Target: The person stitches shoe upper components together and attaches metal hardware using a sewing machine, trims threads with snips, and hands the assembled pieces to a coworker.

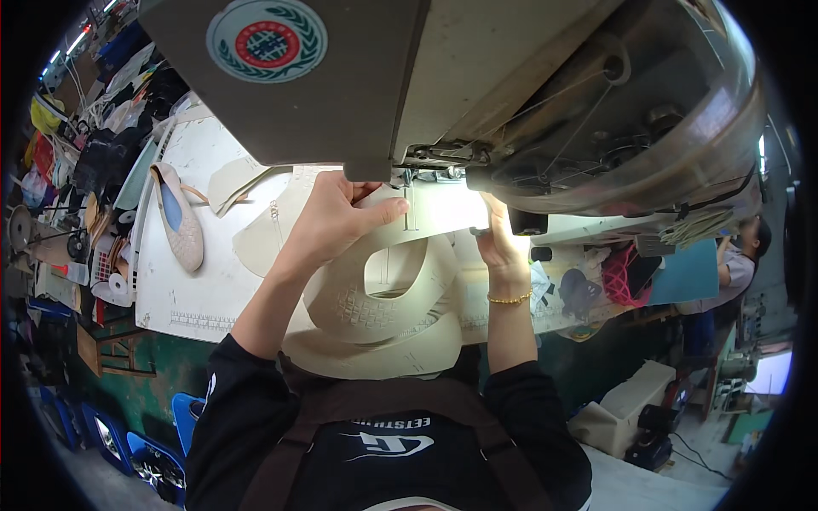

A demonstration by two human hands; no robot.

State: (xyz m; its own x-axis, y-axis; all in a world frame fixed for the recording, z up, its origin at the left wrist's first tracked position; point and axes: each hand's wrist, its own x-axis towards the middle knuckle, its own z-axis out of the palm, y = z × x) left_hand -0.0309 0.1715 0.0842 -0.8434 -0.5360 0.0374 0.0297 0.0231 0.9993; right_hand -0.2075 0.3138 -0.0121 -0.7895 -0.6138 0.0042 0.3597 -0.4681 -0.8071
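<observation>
A sewing machine [358, 102] fills the top of the view, its needle area [407, 177] brightly lit. Under it lies a cream shoe upper piece [375, 307] with a woven-look toe and a cut-out opening, its lower part hanging over the table's near edge. My left hand [336, 220] grips the piece just left of the needle, thumb on top and fingers curled. My right hand [504, 243], with a gold bracelet [509, 299] on the wrist, reaches up right of the needle beside the machine head. Glare and the machine hide its fingertips, so its grip does not show.
On the white table [162, 298] at left lie a finished flat shoe [179, 223] and more cream upper pieces [256, 234]. Pink cord [626, 277] and a blue sheet [686, 272] are at right. Another person [737, 264] sits at far right. Blue bins [158, 460] stand on the floor.
</observation>
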